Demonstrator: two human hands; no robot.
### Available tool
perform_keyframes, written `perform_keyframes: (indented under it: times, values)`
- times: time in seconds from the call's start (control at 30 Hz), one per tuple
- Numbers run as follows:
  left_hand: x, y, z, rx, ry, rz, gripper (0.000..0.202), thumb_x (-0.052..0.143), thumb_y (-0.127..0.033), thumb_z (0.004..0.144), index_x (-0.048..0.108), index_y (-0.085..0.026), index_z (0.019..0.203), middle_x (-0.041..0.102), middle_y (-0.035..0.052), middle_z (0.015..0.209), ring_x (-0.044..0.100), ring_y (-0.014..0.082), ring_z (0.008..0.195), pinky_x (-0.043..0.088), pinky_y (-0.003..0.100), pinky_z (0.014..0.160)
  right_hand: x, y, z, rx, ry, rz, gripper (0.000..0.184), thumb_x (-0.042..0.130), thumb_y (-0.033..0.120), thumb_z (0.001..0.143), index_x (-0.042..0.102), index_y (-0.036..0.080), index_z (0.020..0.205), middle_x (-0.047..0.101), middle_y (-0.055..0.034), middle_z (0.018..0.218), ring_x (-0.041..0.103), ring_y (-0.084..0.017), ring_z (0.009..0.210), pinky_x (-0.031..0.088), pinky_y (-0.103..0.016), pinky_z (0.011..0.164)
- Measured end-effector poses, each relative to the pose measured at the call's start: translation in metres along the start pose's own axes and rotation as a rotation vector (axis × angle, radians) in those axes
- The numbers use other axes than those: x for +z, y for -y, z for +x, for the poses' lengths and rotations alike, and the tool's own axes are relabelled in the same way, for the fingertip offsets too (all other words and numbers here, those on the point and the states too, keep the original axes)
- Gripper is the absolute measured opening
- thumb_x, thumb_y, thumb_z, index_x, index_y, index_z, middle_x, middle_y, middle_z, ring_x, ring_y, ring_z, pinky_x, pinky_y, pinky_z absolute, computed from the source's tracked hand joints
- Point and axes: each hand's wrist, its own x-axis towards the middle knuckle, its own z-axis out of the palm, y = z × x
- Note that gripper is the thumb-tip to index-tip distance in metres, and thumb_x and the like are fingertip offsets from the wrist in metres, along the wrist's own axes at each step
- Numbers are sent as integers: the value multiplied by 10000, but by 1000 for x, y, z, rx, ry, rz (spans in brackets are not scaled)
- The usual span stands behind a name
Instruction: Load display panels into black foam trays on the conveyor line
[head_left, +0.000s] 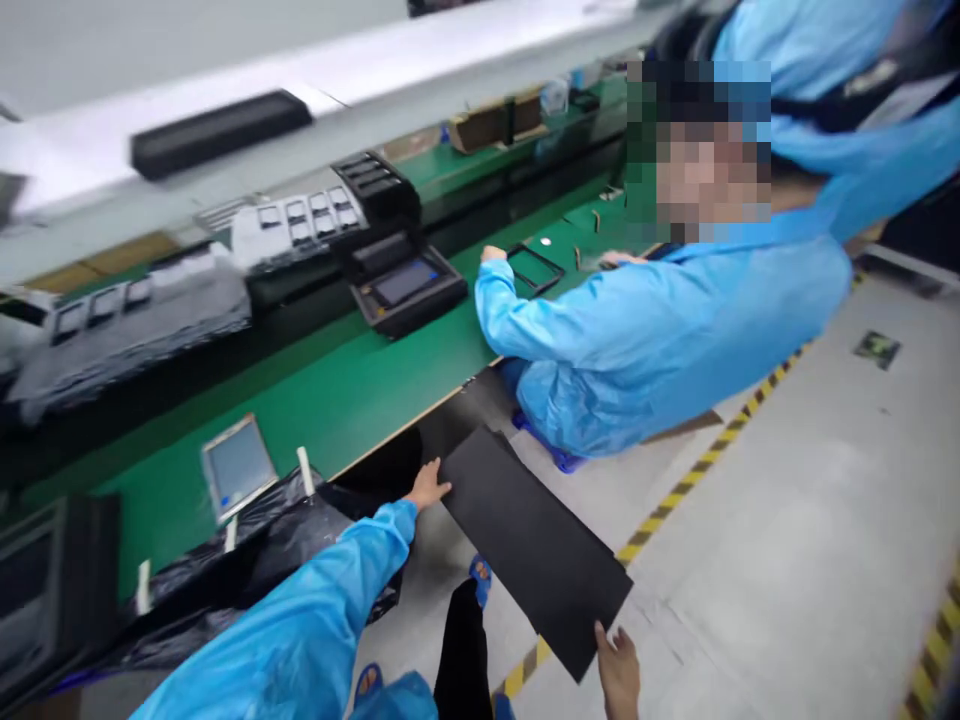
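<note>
**Two bare hands are carrying a long matte black sheet [532, 550] between them.**
The left hand [427, 487] is lying open against the sheet's upper end, while the right hand [617, 670] is gripping its lower edge. Past the left hand, a crinkled black plastic bag [255, 560] is draping beneath a thin grey panel [238, 467] on the smooth green surface [330, 420].

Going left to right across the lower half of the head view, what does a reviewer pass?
Dark-cased screen, silver-framed display panel, left hand, black sheet, right hand, yellow-and-black floor tape.
</note>
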Motion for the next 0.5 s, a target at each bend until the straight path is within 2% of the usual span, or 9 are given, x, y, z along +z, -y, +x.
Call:
perform_keyframes:
  times: [0.07, 0.13, 0.2, 0.27, 0.37, 0.43, 0.5]
  values:
    - [-2, 4, -43, 4, 20, -5, 894, 727, -378, 696, 469, -37, 1481, 403, 268, 1602, 284, 388, 1540, 189, 455, 1275, -5, 16, -7, -48, -28, -50, 979, 425, 760, 567, 639, 59, 1216, 661, -332, 1254, 586, -497, 1277, 483, -553, 1096]
    - [-6, 13, -96, 28, 55, -35, 821, 682, -357, 723, 504, -76, 1474, 417, 235, 1605, 320, 350, 1533, 210, 421, 1275, -9, 42, -26, -197, -70, -74, 950, 397, 744, 591, 642, 52, 1194, 637, -343, 1291, 538, -503, 1328, 430, -565, 1149]
    - [-16, 31, -157, 37, 71, -92, 745, 668, -349, 738, 565, -119, 1439, 468, 222, 1575, 397, 332, 1497, 270, 383, 1254, -7, 75, -57, -359, -43, -83, 897, 393, 744, 600, 659, 84, 1146, 657, -322, 1268, 570, -488, 1300, 427, -553, 1156]
    - [-31, 61, -220, 34, 68, -182, 675, 675, -374, 743, 630, -152, 1378, 548, 216, 1512, 493, 351, 1427, 350, 406, 1211, 6, 109, -103, -495, 62, -96, 840, 413, 766, 598, 676, 137, 1089, 702, -279, 1187, 642, -462, 1213, 475, -534, 1115]
    - [-67, 127, -310, 24, 31, -347, 559, 691, -410, 729, 719, -203, 1246, 707, 153, 1330, 638, 364, 1256, 467, 464, 1106, 50, 144, -199, -675, 310, -131, 738, 487, 772, 602, 688, 204, 1028, 735, -201, 1086, 713, -418, 1097, 558, -496, 1006]
    - [-99, 185, -368, 20, -23, -452, 507, 678, -406, 736, 743, -208, 1197, 753, 121, 1248, 679, 338, 1186, 496, 449, 1064, 93, 150, -276, -781, 507, -162, 674, 555, 739, 599, 693, 222, 1009, 736, -167, 1084, 732, -398, 1055, 588, -478, 943]
    - [-132, 248, -427, 9, -112, -548, 496, 655, -397, 753, 744, -195, 1197, 749, 122, 1260, 682, 320, 1177, 499, 433, 1055, 138, 144, -358, -885, 680, -207, 616, 616, 685, 578, 700, 223, 976, 735, -154, 1088, 740, -393, 1022, 599, -482, 906]
